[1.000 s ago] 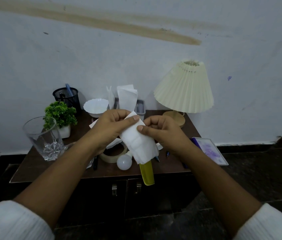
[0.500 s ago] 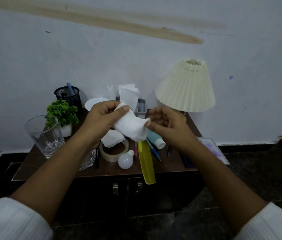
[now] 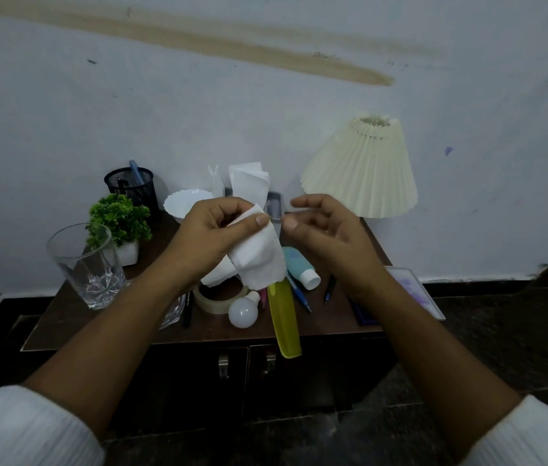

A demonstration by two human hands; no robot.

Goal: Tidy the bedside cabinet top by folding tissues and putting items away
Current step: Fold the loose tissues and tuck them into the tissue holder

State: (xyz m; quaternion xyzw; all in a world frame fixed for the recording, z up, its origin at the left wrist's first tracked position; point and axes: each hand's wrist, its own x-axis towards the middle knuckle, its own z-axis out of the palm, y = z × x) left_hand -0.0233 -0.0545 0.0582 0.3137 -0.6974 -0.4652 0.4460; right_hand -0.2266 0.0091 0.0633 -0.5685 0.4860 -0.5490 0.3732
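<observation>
Right, folding: the left hand [image 3: 215, 237] pinches a crumpled white paper tissue [image 3: 261, 260], held up left of the pleated cream lamp [image 3: 363, 169]; the right hand [image 3: 326, 230], nearer the lamp, is loosely curled, empty. Next it should catch the hanging edge.

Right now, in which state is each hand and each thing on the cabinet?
left hand: pinches tissue
right hand: relaxed, holds nothing
tissue: crumpled, hanging
glass: upright, empty
blue tube: lying, capped
yellow comb: overhangs front edge
cabinet doors: closed
lamp: unlit
</observation>
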